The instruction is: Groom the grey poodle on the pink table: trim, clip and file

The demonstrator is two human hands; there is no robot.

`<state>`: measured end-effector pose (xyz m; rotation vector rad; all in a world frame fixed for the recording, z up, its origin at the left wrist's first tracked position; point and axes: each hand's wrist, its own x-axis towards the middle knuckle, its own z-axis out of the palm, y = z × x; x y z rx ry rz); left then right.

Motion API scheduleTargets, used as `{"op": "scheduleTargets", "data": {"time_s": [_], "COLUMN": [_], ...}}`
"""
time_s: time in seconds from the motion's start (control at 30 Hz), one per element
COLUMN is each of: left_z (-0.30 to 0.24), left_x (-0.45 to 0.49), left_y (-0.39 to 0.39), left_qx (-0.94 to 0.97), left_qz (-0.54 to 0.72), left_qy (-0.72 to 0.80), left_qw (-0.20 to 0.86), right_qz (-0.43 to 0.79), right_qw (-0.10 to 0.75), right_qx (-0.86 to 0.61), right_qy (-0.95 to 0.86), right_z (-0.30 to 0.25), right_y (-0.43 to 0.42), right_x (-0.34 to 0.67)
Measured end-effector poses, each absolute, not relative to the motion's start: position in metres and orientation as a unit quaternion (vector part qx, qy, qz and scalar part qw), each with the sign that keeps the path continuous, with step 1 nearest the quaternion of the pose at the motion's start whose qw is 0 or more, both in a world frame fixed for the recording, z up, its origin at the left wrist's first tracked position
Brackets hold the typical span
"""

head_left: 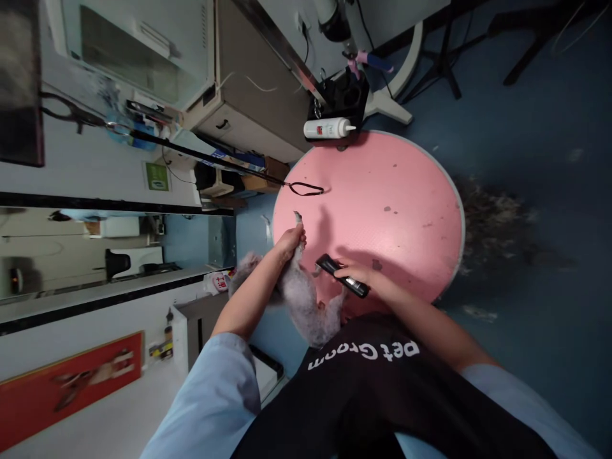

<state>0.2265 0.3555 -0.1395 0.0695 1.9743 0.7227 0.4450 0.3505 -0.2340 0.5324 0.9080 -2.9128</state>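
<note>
A small grey fluffy dog (306, 303) lies at the near edge of a round pink table (396, 185), pressed against my black apron. My left hand (288, 245) is closed round one of the dog's legs, and the paw (299, 218) sticks out past my fingers. My right hand (366, 275) grips a black hair clipper (340, 274), its head pointing at the dog's body just beside the held leg.
A white squeeze bottle (329, 129) lies at the table's far edge by a black tool caddy (342, 95). A black arm with a leash loop (306, 188) reaches over the table. Cut fur (492, 233) litters the blue floor at the right. Cabinets and a counter stand at the left.
</note>
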Motion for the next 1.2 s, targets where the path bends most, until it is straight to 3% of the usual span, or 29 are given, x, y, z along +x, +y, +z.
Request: {"op": "scheduleTargets", "data": {"time_s": [0.27,0.53,0.83,1.03,1.2], "left_z": [-0.139,-0.137,-0.134,-0.131,-0.130], "left_x": [0.215,0.217,0.218,0.215,0.214], "left_y": [0.372,0.372,0.369,0.366,0.365], "left_qx": [-0.080,-0.105,-0.130,-0.133,-0.134], "left_qz": [0.328,0.348,0.366,0.383,0.388], "left_qy": [0.790,0.768,0.760,0.758,0.754], "left_qw": [0.512,0.528,0.521,0.511,0.513], "right_qz": [-0.746,-0.743,-0.744,-0.773,-0.768], "right_qw": [-0.116,-0.167,-0.108,-0.127,-0.097], "right_qx": [0.197,0.192,0.221,0.255,0.249], "right_qy": [0.625,0.620,0.621,0.566,0.582], "right_z": [-0.237,-0.214,-0.206,-0.196,-0.194], "right_y": [0.335,0.345,0.339,0.341,0.341], "right_x": [0.402,0.390,0.398,0.394,0.397]}}
